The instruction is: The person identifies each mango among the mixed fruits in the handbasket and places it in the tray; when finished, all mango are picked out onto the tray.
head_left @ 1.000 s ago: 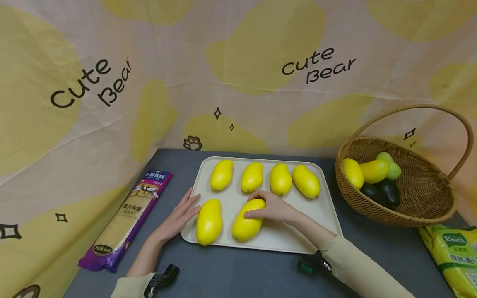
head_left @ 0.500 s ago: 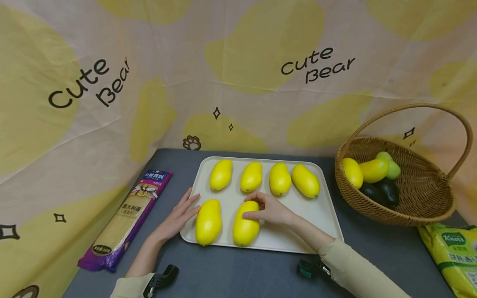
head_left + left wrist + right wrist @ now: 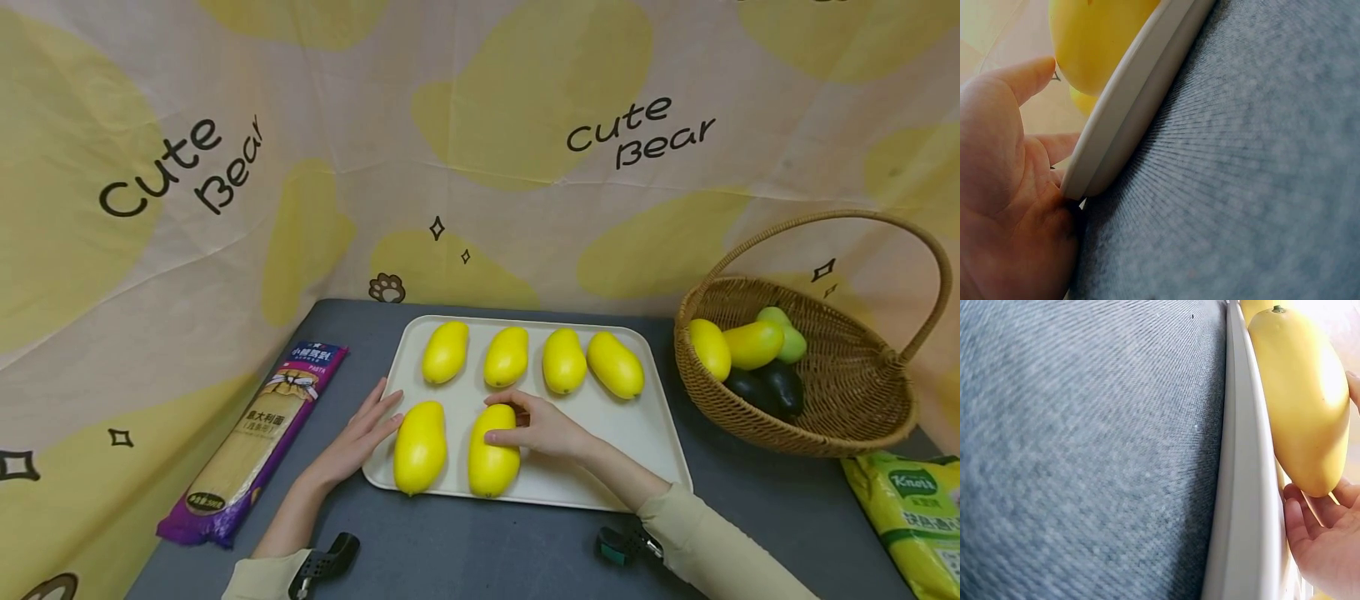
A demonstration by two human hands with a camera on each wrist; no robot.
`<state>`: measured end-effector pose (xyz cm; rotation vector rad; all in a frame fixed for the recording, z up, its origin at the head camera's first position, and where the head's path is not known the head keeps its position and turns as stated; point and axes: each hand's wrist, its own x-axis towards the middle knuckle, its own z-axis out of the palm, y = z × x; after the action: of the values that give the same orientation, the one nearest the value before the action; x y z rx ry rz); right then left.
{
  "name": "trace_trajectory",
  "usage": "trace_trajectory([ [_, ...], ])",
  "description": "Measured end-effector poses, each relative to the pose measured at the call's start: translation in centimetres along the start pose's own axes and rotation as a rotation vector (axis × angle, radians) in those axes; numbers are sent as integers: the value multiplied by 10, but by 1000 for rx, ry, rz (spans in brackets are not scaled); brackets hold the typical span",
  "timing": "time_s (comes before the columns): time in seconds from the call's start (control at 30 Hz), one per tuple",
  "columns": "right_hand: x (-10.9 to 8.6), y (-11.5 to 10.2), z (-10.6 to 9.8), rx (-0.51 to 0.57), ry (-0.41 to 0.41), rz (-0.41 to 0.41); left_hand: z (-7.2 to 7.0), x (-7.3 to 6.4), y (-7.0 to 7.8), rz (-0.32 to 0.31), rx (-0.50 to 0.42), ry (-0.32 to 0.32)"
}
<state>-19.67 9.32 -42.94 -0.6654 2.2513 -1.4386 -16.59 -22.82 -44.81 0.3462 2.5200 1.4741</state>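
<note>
Near the front middle of a cream tray (image 3: 592, 458), my right hand (image 3: 543, 425) grips a yellow mango (image 3: 493, 471). The thumb lies over its upper side and the fingers are curved around its far end. In the right wrist view this mango (image 3: 1304, 387) sits just inside the tray's rim. To its left lies another mango (image 3: 420, 454). My left hand (image 3: 358, 437) rests at the tray's left edge with its fingers extended, thumb tip close to that mango. Several more mangoes (image 3: 506, 357) stand in a row along the tray's back half.
A wicker basket (image 3: 847, 408) at the right holds yellow, green and dark fruit. In front of it lies a green-yellow Knorr bag (image 3: 911, 517). A purple pasta packet (image 3: 255, 442) lies left of the tray. Behind the grey table (image 3: 465, 550) hangs a printed cloth (image 3: 510, 150).
The mango under my right hand has turned from a slant to nearly straight and shifted slightly toward the tray's front. The right hand has moved slightly left. My left hand has stayed put.
</note>
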Motion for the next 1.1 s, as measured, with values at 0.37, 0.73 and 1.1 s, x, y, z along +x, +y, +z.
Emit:
trace_trajectory([
  [0.37, -1, 2, -2, -4, -1, 3, 0, 2, 2, -7, 7, -11],
  [0.73, -11, 1, -8, 32, 111, 15, 2, 3, 1, 2, 22, -7],
  [1.1, -39, -8, -37, 168, 222, 30, 0, 2, -2, -4, 16, -4],
])
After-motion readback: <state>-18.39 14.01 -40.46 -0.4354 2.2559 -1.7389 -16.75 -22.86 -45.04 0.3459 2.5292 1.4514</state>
